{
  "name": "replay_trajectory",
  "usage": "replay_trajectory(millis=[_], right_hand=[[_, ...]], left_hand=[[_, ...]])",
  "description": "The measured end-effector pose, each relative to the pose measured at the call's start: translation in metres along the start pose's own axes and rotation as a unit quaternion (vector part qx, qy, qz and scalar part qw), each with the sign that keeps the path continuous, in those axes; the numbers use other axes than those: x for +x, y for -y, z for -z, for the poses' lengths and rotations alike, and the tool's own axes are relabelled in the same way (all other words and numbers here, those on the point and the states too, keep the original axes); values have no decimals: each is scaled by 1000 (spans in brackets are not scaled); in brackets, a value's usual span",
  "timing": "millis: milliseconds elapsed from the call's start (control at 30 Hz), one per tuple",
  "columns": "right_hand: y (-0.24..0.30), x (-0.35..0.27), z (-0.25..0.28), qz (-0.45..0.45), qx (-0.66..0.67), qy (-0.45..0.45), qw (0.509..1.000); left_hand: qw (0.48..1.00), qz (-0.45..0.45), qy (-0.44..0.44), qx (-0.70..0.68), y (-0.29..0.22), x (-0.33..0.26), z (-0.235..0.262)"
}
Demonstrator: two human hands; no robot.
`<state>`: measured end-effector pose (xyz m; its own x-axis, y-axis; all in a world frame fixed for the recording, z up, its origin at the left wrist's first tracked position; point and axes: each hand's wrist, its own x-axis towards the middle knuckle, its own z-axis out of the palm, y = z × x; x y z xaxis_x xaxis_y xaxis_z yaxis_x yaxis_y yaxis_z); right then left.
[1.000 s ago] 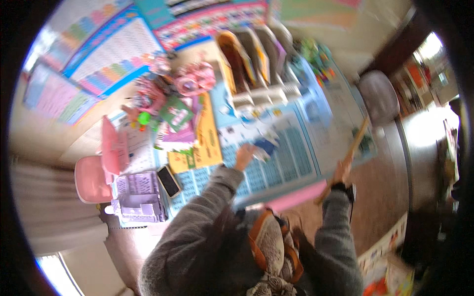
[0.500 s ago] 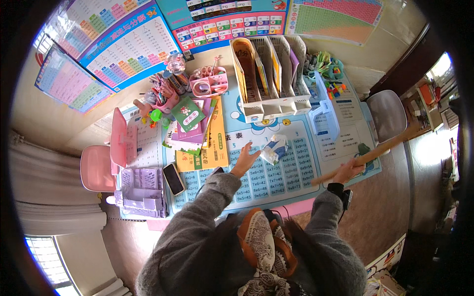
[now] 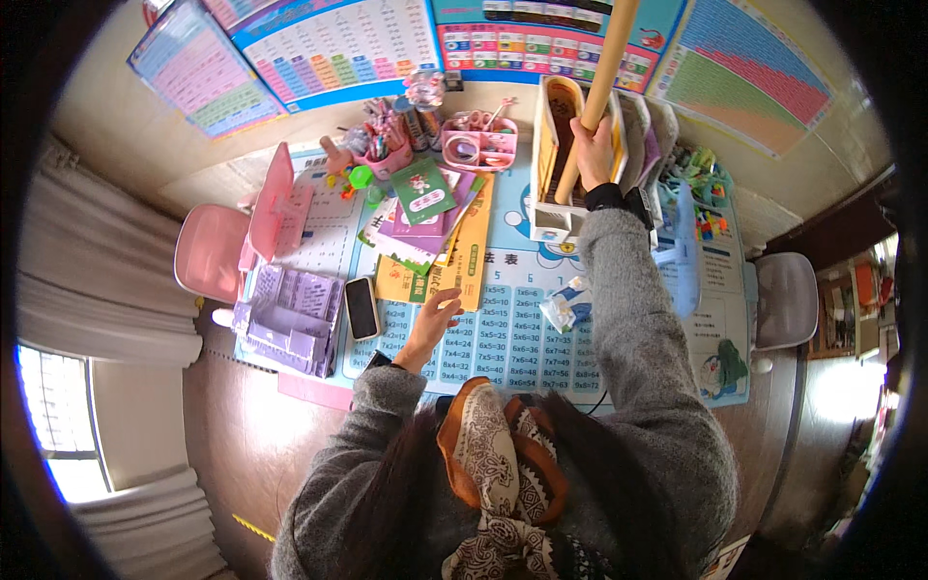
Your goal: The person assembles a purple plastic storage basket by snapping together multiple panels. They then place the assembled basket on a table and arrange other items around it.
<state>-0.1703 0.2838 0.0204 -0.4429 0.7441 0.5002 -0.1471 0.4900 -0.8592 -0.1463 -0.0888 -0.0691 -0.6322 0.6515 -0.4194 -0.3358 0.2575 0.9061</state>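
My right hand (image 3: 594,153) is closed round a long, light wooden stick (image 3: 609,72). The stick stands steeply, with its lower end inside or in front of a compartment of the white file rack (image 3: 549,220); I cannot tell which. My left hand (image 3: 435,324) is open, fingers apart, beside the lower edge of a yellow booklet (image 3: 472,275); whether it touches the booklet is unclear. Between my arms a crumpled white and blue packet (image 3: 566,307) lies on the printed desk mat (image 3: 464,358). A black phone (image 3: 362,309) is left of my left hand.
A purple basket (image 3: 290,324) stands at the desk's left, near a pink chair (image 3: 208,253). Behind the stacked booklets are a pink pen holder (image 3: 385,159) and a pink caddy (image 3: 480,145). A blue plastic stand (image 3: 684,253) is right of the rack.
My right hand has carried the stick from the desk's right side up to the file rack and turned it upright. My left hand has drawn back leftward from the packet toward the yellow booklet.
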Motion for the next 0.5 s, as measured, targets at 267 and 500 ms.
replay_trajectory(millis=[267, 500], right_hand=[[-74, 18, -25, -24, -31, 3, 999], [-34, 29, 9, -100, 10, 34, 994]], left_hand=[[999, -7, -31, -39, -13, 13, 19], [998, -43, 15, -34, -70, 38, 21]])
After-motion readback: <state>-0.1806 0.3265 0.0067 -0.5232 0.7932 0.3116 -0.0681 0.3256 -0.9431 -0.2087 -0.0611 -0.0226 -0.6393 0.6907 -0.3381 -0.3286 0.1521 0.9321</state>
